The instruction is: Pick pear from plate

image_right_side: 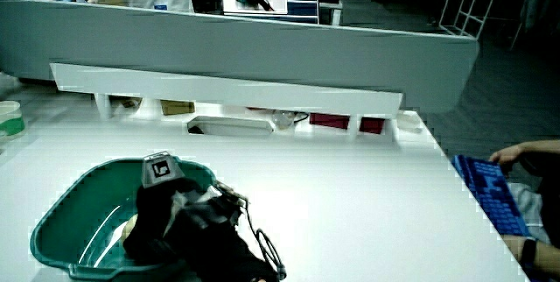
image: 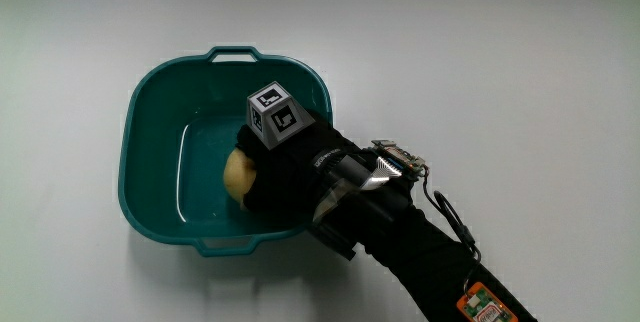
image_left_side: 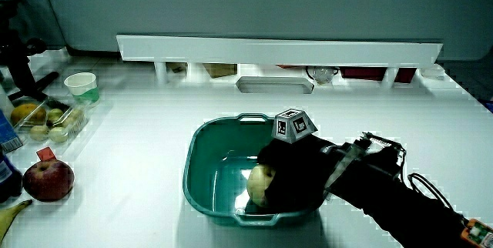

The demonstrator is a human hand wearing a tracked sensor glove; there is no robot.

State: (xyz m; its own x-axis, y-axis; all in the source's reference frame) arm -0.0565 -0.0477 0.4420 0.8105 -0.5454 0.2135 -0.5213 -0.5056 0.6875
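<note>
A teal basin (image: 150, 102) (image_left_side: 202, 149) (image_right_side: 66, 203) with handles stands on the white table. In it lies a pale yellow pear (image: 237, 174) (image_left_side: 259, 182), mostly covered by the hand. The black-gloved hand (image: 285, 167) (image_left_side: 296, 172) (image_right_side: 162, 216) reaches over the basin's rim nearest the person, with its fingers curled around the pear. The patterned cube (image: 274, 114) (image_left_side: 294, 125) (image_right_side: 159, 169) sits on the back of the hand. In a side view the pear is hidden by the glove (image_right_side: 153, 225).
In a side view, a red apple (image_left_side: 48, 180), a banana tip (image_left_side: 11, 216), a clear tray of small fruit (image_left_side: 48, 121) and a white cup (image_left_side: 82, 86) lie at the table's edge away from the basin. A low white shelf (image_left_side: 277, 49) (image_right_side: 227, 89) runs along the partition.
</note>
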